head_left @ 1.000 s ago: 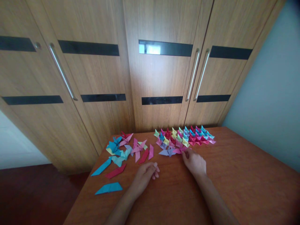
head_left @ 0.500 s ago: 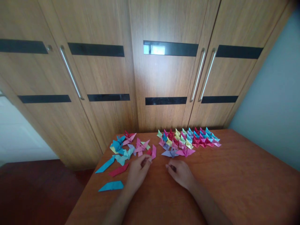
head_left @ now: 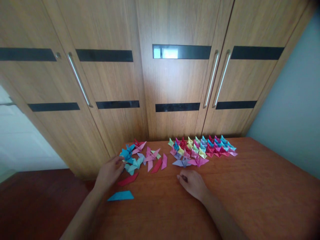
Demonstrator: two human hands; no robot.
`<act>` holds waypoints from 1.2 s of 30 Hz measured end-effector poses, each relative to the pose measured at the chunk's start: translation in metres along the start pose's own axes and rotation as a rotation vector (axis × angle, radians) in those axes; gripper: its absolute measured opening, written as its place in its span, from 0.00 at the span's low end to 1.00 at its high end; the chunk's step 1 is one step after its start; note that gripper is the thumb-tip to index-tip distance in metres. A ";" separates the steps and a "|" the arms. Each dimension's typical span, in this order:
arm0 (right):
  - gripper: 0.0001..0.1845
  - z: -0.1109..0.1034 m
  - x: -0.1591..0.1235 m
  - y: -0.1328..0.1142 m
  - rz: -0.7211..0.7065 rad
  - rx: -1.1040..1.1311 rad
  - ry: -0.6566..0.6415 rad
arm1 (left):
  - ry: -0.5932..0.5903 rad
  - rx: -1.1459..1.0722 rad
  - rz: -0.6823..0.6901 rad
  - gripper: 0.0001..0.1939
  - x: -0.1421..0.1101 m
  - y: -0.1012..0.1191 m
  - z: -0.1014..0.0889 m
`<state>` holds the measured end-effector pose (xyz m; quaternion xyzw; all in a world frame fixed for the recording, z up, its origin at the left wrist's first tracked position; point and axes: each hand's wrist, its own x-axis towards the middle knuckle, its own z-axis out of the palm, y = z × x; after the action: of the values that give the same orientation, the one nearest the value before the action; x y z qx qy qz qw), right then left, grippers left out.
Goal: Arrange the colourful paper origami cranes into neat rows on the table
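Observation:
My left hand [head_left: 110, 171] is at the left edge of a loose group of folded paper pieces, its fingertips by a blue paper crane [head_left: 127, 152]. Its fingers are bent but look apart, with nothing visible held. A light teal crane [head_left: 135, 164] lies just right of it. Below are a dark red folded strip [head_left: 128, 179] and a blue folded strip [head_left: 121, 195]. My right hand [head_left: 193, 184] rests on the table, fingers curled closed and seemingly holding nothing. It is just in front of a purple crane [head_left: 183, 162] and a magenta crane [head_left: 198, 161].
Rows of small colourful folded paper pieces [head_left: 202, 146] stand at the back right of the wooden table [head_left: 250, 196]. Pink cranes [head_left: 151, 157], a red strip [head_left: 157, 165] and a pink strip [head_left: 164, 161] lie in the middle. A wooden wardrobe [head_left: 175, 80] rises behind.
My left hand has moved left from the pink and red strips to the blue cranes, now covering a long blue strip. The red strip is uncovered. My right hand has stayed put.

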<state>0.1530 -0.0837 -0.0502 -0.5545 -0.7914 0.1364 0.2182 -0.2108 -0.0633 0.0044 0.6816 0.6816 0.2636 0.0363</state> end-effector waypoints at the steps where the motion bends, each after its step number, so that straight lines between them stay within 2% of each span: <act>1: 0.15 0.000 0.000 0.000 -0.001 -0.001 0.004 | -0.021 0.005 0.005 0.18 -0.004 -0.001 0.001; 4: 0.15 0.001 0.000 0.001 -0.005 -0.001 0.016 | -0.063 0.024 -0.016 0.19 -0.014 0.005 0.004; 8: 0.16 0.001 0.000 0.001 0.010 0.000 0.014 | -0.148 0.034 -0.131 0.23 -0.017 0.021 0.010; 11: 0.15 0.001 0.000 0.000 0.015 0.005 0.013 | -0.237 -0.050 -0.110 0.21 -0.012 0.027 0.018; 16: 0.16 -0.002 0.000 -0.001 0.005 0.021 -0.003 | -0.174 -0.250 -0.112 0.14 -0.011 0.028 0.026; 20: 0.17 -0.001 0.000 0.000 0.005 0.084 0.018 | -0.129 -0.611 -0.125 0.15 -0.020 0.040 0.013; 22: 0.18 0.000 0.001 0.000 -0.004 0.215 0.029 | -0.139 -0.766 -0.121 0.15 -0.025 0.055 0.006; 25: 0.18 0.000 0.002 -0.002 -0.005 0.643 -0.015 | -0.211 -0.829 -0.062 0.14 -0.032 0.083 0.000; 28: 0.19 -0.003 0.001 -0.005 0.020 1.093 -0.065 | -0.310 -0.820 0.070 0.12 -0.039 0.111 0.004; 30: 0.21 -0.007 0.000 -0.006 0.015 1.281 -0.048 | -0.374 -0.811 0.142 0.11 -0.043 0.127 0.009; 33: 0.22 -0.011 -0.001 -0.003 0.008 1.404 0.008 | -0.476 -0.805 0.210 0.09 -0.047 0.144 0.021; 36: 0.16 -0.012 -0.002 -0.001 0.036 1.360 0.012 | -0.545 -0.838 0.221 0.08 -0.046 0.150 0.036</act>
<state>0.1588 -0.0859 -0.0400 -0.3078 -0.5191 0.6043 0.5203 -0.0566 -0.1056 0.0207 0.7205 0.4072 0.3292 0.4547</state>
